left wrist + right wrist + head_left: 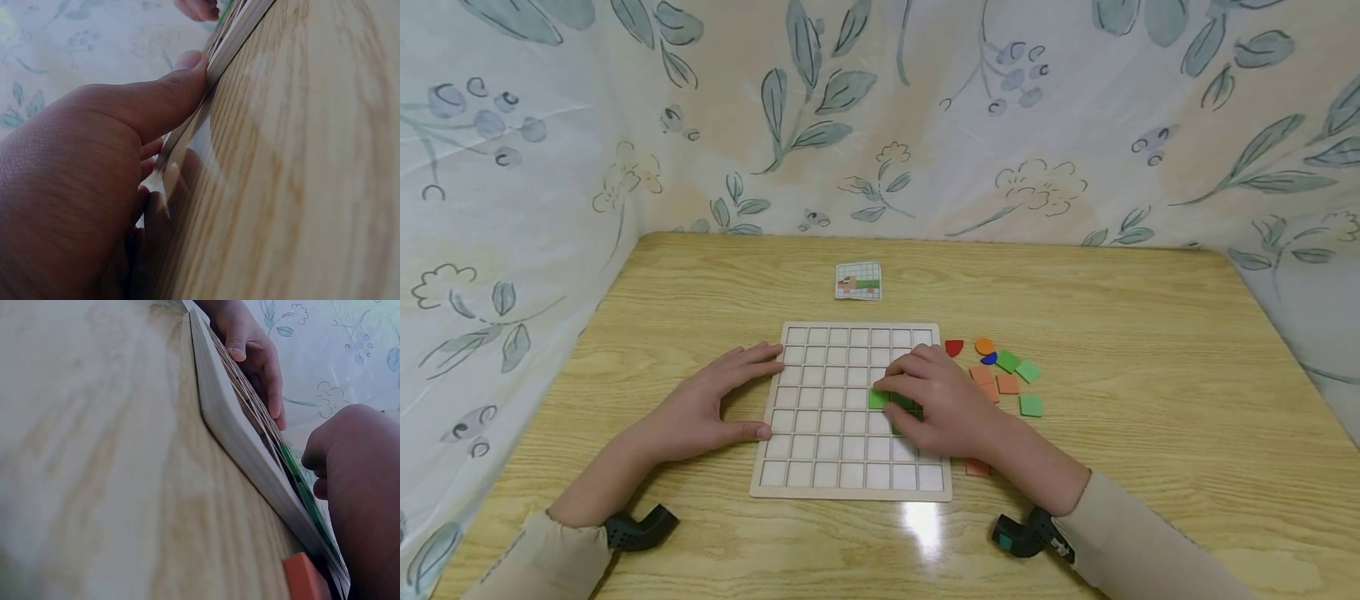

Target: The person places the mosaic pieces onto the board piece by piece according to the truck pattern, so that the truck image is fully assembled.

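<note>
A wooden grid board (820,493) lies flat on the table. My left hand (700,408) touches its left edge with spread fingers and thumb; in the left wrist view the thumb (169,100) rests against the board's side. Over the board's right half, my right hand (951,404) pinches a bright green square tile (877,399) between thumb and index finger, at a grid cell. Darker green tiles (902,402) sit in cells beneath that hand, partly hidden. In the right wrist view, green tiles (294,465) show along the board's top below the curled fingers.
Right of the board lie loose pieces: a red piece (954,347), an orange disc (984,346), a blue piece (989,358), several orange squares (1008,384) and green squares (1031,406). An orange piece (977,467) lies by the right edge. A pattern card (858,282) lies behind the board.
</note>
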`<move>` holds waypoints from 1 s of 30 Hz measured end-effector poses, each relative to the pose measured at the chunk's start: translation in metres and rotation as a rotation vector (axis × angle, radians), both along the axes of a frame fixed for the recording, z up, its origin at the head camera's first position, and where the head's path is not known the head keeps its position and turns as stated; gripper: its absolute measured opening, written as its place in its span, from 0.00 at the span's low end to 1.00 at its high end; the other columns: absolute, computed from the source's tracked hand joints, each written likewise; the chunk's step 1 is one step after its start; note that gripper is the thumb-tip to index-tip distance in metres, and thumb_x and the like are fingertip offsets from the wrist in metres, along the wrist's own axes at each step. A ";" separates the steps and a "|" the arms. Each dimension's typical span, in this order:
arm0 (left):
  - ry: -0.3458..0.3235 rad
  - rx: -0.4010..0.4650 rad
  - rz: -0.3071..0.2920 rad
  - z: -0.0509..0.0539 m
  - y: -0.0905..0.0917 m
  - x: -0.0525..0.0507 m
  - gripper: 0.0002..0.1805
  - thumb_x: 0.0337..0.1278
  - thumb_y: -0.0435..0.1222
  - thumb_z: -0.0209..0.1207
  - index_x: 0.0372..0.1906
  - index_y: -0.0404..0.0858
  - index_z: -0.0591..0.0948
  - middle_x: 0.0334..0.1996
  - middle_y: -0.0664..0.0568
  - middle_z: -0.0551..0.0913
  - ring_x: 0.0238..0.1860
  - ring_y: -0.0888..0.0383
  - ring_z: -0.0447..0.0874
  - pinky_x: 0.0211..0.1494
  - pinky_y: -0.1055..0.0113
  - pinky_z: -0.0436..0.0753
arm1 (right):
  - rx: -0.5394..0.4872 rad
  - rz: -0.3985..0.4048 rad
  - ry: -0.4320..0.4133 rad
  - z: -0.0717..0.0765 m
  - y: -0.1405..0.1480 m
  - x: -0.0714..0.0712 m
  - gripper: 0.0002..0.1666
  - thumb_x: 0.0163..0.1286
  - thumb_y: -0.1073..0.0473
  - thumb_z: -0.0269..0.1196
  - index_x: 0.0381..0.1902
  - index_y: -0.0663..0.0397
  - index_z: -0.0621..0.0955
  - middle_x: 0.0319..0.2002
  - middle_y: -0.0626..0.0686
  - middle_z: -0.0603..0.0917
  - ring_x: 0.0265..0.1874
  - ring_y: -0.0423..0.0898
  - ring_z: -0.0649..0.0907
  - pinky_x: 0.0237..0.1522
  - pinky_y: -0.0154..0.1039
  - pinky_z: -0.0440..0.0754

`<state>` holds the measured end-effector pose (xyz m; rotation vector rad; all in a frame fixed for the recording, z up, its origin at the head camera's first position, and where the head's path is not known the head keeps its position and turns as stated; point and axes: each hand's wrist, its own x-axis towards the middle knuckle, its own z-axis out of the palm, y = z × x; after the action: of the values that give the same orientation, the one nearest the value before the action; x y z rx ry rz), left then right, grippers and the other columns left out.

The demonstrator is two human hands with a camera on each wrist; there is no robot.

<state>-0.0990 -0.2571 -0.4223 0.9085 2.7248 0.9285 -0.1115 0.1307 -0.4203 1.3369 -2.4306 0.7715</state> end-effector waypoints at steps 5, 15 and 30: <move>-0.007 -0.003 0.006 0.000 0.000 0.001 0.47 0.62 0.56 0.78 0.83 0.50 0.73 0.86 0.56 0.61 0.86 0.40 0.53 0.82 0.29 0.57 | -0.030 -0.014 -0.009 0.000 0.002 0.000 0.12 0.72 0.59 0.71 0.51 0.52 0.92 0.48 0.48 0.88 0.50 0.49 0.81 0.53 0.47 0.80; 0.001 -0.004 0.004 -0.001 -0.001 0.000 0.47 0.61 0.56 0.78 0.83 0.50 0.73 0.86 0.56 0.61 0.86 0.41 0.53 0.82 0.30 0.58 | -0.085 -0.071 0.032 -0.004 0.021 -0.002 0.12 0.70 0.61 0.72 0.51 0.55 0.92 0.47 0.50 0.89 0.49 0.51 0.83 0.56 0.54 0.79; 0.009 -0.002 -0.005 0.000 -0.002 0.001 0.47 0.62 0.55 0.77 0.83 0.51 0.73 0.86 0.56 0.61 0.86 0.42 0.53 0.81 0.30 0.59 | -0.101 -0.136 0.066 -0.005 0.053 -0.005 0.13 0.68 0.64 0.74 0.49 0.59 0.92 0.48 0.54 0.90 0.47 0.55 0.83 0.55 0.56 0.79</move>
<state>-0.0980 -0.2594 -0.4226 0.9214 2.7288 0.9233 -0.1167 0.1842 -0.4257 1.1288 -2.3691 0.7900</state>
